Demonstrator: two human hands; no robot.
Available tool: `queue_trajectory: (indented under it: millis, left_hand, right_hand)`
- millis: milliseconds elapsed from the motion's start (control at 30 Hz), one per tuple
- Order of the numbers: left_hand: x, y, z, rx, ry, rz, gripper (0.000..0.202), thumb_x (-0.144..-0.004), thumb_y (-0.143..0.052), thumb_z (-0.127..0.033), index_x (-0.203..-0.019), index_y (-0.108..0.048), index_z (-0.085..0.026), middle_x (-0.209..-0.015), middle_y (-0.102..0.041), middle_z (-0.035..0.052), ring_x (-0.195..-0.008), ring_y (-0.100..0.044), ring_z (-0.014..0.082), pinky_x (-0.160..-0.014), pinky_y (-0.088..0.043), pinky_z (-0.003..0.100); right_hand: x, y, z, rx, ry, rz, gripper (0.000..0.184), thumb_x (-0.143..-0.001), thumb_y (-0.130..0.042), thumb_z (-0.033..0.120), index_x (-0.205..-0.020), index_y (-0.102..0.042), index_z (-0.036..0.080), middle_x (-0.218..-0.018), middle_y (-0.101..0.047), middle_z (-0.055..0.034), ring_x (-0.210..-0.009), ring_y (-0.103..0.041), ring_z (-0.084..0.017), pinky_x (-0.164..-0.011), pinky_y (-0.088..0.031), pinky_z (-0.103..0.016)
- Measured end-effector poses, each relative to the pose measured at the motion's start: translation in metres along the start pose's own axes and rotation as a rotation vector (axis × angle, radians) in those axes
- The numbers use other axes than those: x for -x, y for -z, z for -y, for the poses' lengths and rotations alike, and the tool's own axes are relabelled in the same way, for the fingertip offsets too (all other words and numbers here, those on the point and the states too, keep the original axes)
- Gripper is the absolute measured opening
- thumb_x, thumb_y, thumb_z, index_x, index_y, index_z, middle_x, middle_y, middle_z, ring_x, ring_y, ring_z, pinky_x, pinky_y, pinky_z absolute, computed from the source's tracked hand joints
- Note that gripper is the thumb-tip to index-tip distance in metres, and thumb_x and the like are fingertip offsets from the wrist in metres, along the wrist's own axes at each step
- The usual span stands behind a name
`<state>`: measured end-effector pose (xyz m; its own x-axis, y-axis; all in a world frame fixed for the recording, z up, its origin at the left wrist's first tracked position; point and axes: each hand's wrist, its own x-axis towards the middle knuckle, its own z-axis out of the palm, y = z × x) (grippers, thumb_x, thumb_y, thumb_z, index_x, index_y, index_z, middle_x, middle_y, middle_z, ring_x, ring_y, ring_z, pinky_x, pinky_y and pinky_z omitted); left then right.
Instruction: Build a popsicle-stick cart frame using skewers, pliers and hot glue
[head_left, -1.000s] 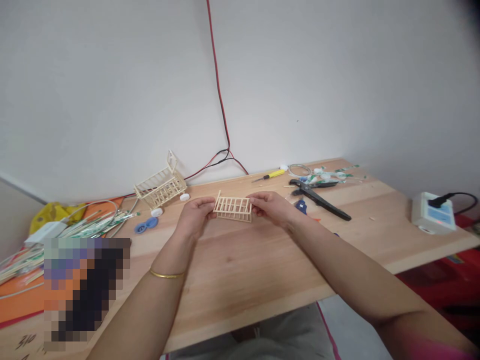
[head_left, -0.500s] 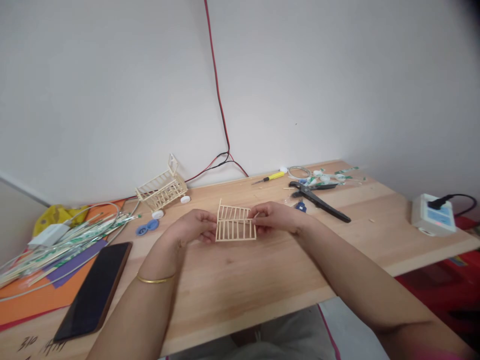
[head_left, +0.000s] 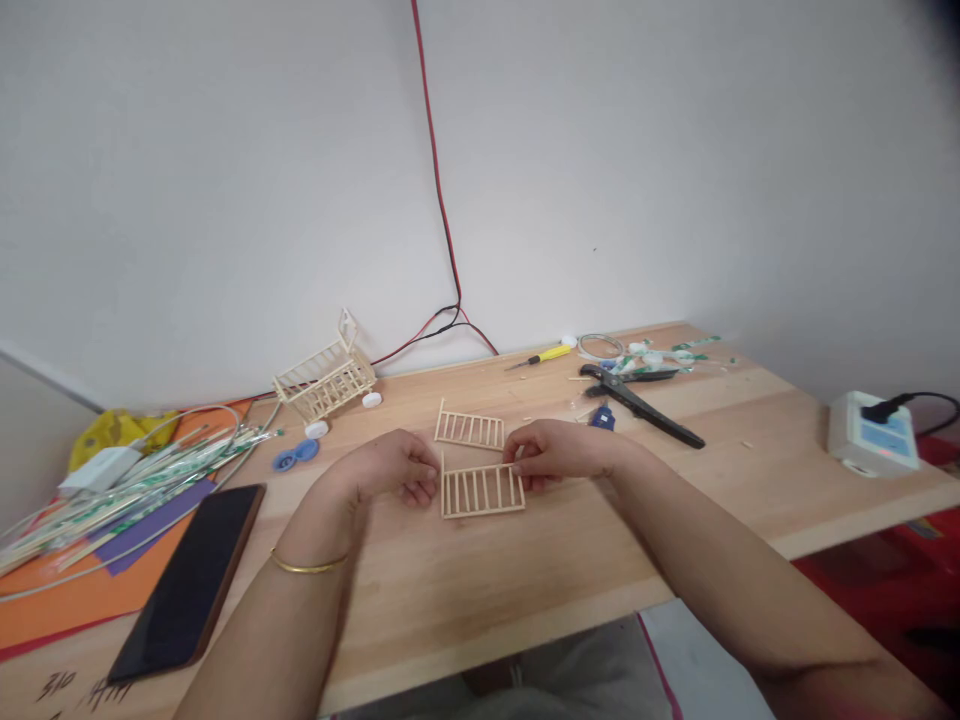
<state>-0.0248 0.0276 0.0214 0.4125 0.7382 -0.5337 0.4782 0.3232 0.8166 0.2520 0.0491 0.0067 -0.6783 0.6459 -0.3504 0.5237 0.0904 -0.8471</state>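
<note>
Two small ladder-like frames made of thin wooden sticks lie between my hands. The nearer stick frame is flat on the wooden table, its top right corner pinched by my right hand. Just beyond it, the farther stick frame rests untouched. My left hand is beside the nearer frame's left post, fingers loosely bent and apart, holding nothing.
A small stick cart with white wheels stands at the back left. Blue caps, a phone and packed sticks lie left. To the right are black cutters, a yellow screwdriver and a white power socket.
The nearer frame has moved toward me, opening a gap from the farther one. My left hand has let go of it, while my right hand keeps its pinch.
</note>
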Motion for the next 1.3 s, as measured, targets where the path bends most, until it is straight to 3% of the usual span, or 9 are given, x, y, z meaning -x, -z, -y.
queue_trajectory:
  millis: [100, 233, 333, 467, 600, 767, 900, 1133, 1300]
  left_hand:
    - [-0.001, 0.001, -0.001, -0.078, -0.033, -0.099, 0.014, -0.061, -0.071, -0.027, -0.064, -0.068, -0.014, -0.052, -0.063, 0.0035, -0.044, -0.055, 0.0114, -0.044, -0.040, 0.019]
    - [-0.004, 0.003, -0.001, -0.213, -0.168, -0.374, 0.009, -0.059, -0.068, -0.021, -0.054, -0.062, -0.015, -0.048, -0.054, -0.0027, -0.044, -0.043, 0.0079, -0.046, -0.031, 0.018]
    - [-0.009, 0.003, 0.000, -0.283, -0.252, -0.574, 0.006, -0.058, -0.061, -0.011, -0.058, -0.062, -0.016, -0.055, -0.056, -0.0029, -0.051, -0.044, 0.0095, -0.051, -0.030, 0.020]
    - [-0.018, -0.001, 0.004, -0.389, -0.388, -0.722, 0.015, -0.062, -0.052, -0.005, -0.061, -0.061, -0.018, -0.057, -0.055, -0.0014, -0.056, -0.045, 0.0120, -0.057, -0.032, 0.022]
    - [-0.027, -0.009, 0.008, -0.405, -0.412, -0.738, 0.015, -0.067, -0.053, -0.007, -0.067, -0.063, -0.018, -0.066, -0.061, 0.0020, -0.064, -0.050, 0.0154, -0.063, -0.035, 0.024]
    - [-0.028, -0.015, 0.008, -0.501, -0.426, -0.711, 0.028, -0.069, -0.050, -0.006, -0.088, -0.066, -0.019, -0.085, -0.067, 0.0054, -0.076, -0.058, 0.0179, -0.073, -0.041, 0.026]
    - [-0.025, -0.015, 0.006, -0.654, -0.443, -0.623, 0.032, -0.071, -0.049, -0.005, -0.096, -0.065, -0.018, -0.093, -0.068, 0.0054, -0.084, -0.060, 0.0182, -0.078, -0.043, 0.028]
    - [-0.026, -0.015, 0.007, -0.685, -0.461, -0.570, 0.030, -0.071, -0.048, -0.007, -0.093, -0.066, -0.018, -0.084, -0.066, 0.0038, -0.076, -0.058, 0.0161, -0.070, -0.043, 0.026]
    - [-0.028, -0.012, 0.008, -0.649, -0.471, -0.611, 0.029, -0.071, -0.050, -0.007, -0.092, -0.067, -0.017, -0.087, -0.066, 0.0052, -0.079, -0.058, 0.0165, -0.072, -0.044, 0.027]
  right_hand:
    - [0.001, 0.000, 0.000, -0.003, -0.005, 0.012, 0.023, -0.073, -0.065, 0.033, -0.091, -0.069, 0.020, -0.070, -0.070, -0.0031, -0.061, -0.064, -0.015, -0.053, -0.047, -0.022]
    - [0.001, 0.002, -0.003, 0.036, 0.030, -0.019, 0.020, -0.076, -0.061, 0.033, -0.085, -0.069, 0.018, -0.069, -0.068, -0.0031, -0.060, -0.061, -0.014, -0.053, -0.045, -0.022]
    - [-0.002, 0.004, -0.005, 0.093, 0.097, -0.181, 0.021, -0.077, -0.059, 0.036, -0.073, -0.065, 0.017, -0.063, -0.063, -0.0002, -0.056, -0.054, -0.011, -0.050, -0.039, -0.021]
    - [-0.012, 0.002, -0.008, 0.105, 0.135, -0.478, 0.023, -0.075, -0.060, 0.040, -0.073, -0.062, 0.017, -0.062, -0.057, 0.0015, -0.056, -0.049, -0.010, -0.051, -0.035, -0.021]
    - [-0.023, -0.003, -0.010, 0.194, 0.163, -0.622, 0.029, -0.068, -0.069, 0.035, -0.091, -0.065, 0.018, -0.084, -0.064, -0.0023, -0.073, -0.055, -0.014, -0.065, -0.042, -0.025]
    - [-0.028, -0.008, -0.008, 0.349, 0.201, -0.597, 0.062, -0.056, -0.077, 0.025, -0.114, -0.058, 0.019, -0.109, -0.063, -0.0077, -0.093, -0.057, -0.021, -0.082, -0.044, -0.032]
    - [-0.028, -0.008, -0.003, 0.408, 0.187, -0.574, 0.061, -0.060, -0.074, 0.021, -0.118, -0.056, 0.016, -0.111, -0.063, -0.0105, -0.096, -0.058, -0.022, -0.085, -0.044, -0.035]
    - [-0.025, -0.006, -0.001, 0.408, 0.217, -0.555, 0.057, -0.063, -0.067, 0.014, -0.119, -0.054, 0.015, -0.111, -0.063, -0.0100, -0.094, -0.059, -0.021, -0.084, -0.046, -0.034]
    - [-0.026, -0.008, -0.004, 0.400, 0.256, -0.544, 0.061, -0.062, -0.064, 0.013, -0.122, -0.051, 0.014, -0.106, -0.062, -0.0092, -0.093, -0.058, -0.020, -0.084, -0.046, -0.034]
